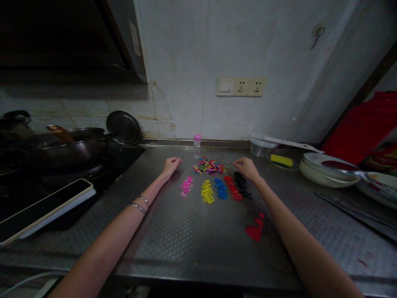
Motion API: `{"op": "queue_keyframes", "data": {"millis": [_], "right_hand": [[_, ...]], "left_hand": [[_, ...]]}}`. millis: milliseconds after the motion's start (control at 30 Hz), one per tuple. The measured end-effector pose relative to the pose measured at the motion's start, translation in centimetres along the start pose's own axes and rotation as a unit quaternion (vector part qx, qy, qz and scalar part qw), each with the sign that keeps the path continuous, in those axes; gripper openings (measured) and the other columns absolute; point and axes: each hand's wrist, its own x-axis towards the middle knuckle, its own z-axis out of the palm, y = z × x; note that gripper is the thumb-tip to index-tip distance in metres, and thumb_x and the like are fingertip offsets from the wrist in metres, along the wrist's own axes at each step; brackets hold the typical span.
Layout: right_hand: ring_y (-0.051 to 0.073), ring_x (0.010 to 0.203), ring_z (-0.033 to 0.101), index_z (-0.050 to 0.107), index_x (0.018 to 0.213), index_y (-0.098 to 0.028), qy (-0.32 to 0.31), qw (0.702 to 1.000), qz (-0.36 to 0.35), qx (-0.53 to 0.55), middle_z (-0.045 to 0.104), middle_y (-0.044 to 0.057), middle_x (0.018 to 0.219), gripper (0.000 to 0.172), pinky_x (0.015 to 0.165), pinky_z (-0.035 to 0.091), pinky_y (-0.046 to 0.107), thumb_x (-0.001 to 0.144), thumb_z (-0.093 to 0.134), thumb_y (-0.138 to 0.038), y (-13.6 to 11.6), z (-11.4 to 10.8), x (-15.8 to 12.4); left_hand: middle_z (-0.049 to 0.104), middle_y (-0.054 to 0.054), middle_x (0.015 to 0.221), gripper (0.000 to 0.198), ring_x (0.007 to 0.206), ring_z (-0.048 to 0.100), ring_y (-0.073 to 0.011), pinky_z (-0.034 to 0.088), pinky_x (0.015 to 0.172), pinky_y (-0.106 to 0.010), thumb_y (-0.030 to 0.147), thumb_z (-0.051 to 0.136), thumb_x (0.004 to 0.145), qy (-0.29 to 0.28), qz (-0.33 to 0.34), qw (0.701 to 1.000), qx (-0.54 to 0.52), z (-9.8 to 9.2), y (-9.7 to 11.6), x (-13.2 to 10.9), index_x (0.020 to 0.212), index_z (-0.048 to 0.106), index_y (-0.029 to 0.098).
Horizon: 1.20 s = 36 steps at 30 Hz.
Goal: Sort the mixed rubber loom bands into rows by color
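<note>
A mixed heap of small coloured rubber bands lies on the metal counter between my two hands. In front of it are separate groups: pink bands, yellow bands, blue bands, red bands and black bands. My left hand is closed in a pinch left of the heap; whatever its fingertips hold is too small to make out. Right of the heap, just behind the black group, my right hand pinches a small dark rubber band.
A small pink-capped container stands by the wall. At left are a pan on the stove and a phone-like device. At right sit a plastic tub, a yellow sponge and bowls. A red cutout lies near my right forearm.
</note>
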Motion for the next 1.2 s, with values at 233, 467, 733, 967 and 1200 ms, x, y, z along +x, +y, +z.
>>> {"op": "queue_keyframes", "data": {"millis": [233,467,733,967,1200], "right_hand": [[0.02,0.088,0.06,0.071,0.082,-0.016,-0.016,0.999,-0.037,0.004,0.069,0.009,0.09,0.024,0.081,0.043,0.028,0.077,0.052,-0.03,3.2,-0.4,-0.9],[0.02,0.089,0.061,0.071,0.085,-0.015,-0.033,0.998,-0.043,0.015,0.069,0.008,0.092,0.025,0.082,0.043,0.027,0.077,0.051,-0.028,3.1,-0.8,-1.1],[0.021,0.09,0.06,0.071,0.088,-0.017,-0.077,0.996,-0.05,-0.009,0.068,0.009,0.092,0.024,0.081,0.043,0.026,0.077,0.053,-0.028,-0.3,0.4,0.4],[0.019,0.089,0.058,0.07,0.087,-0.018,-0.063,0.996,-0.062,-0.029,0.067,0.009,0.092,0.023,0.081,0.042,0.025,0.078,0.052,-0.028,-0.6,1.1,0.3],[0.018,0.092,0.055,0.069,0.083,-0.019,-0.034,0.998,-0.053,-0.018,0.064,0.007,0.093,0.02,0.083,0.039,0.026,0.076,0.052,-0.027,-0.7,1.4,0.2]], "left_hand": [[0.04,0.004,0.045,0.034,0.043,0.031,-0.0071,0.022,0.045,-0.021,0.042,0.05,0.069,-0.005,0.0,1.0,0.001,0.0,-0.1,0.1,0.07,0.066,0.012],[0.039,0.005,0.044,0.033,0.042,0.03,-0.0068,0.021,0.045,-0.022,0.041,0.05,0.071,-0.008,0.004,1.0,-0.004,0.0,-0.2,0.1,0.07,0.066,0.012],[0.039,0.004,0.043,0.032,0.042,0.03,-0.007,0.022,0.045,-0.022,0.039,0.049,0.071,-0.013,0.0,1.0,0.004,0.0,0.3,-0.2,0.068,0.065,0.012],[0.04,0.004,0.044,0.032,0.042,0.03,-0.007,0.022,0.046,-0.022,0.039,0.049,0.071,-0.013,-0.01,1.0,0.011,0.0,0.6,-0.4,0.069,0.065,0.011],[0.04,0.004,0.043,0.033,0.043,0.031,-0.0073,0.022,0.045,-0.021,0.04,0.049,0.071,-0.015,-0.01,1.0,0.023,0.0,0.6,-0.4,0.069,0.065,0.011]]}}
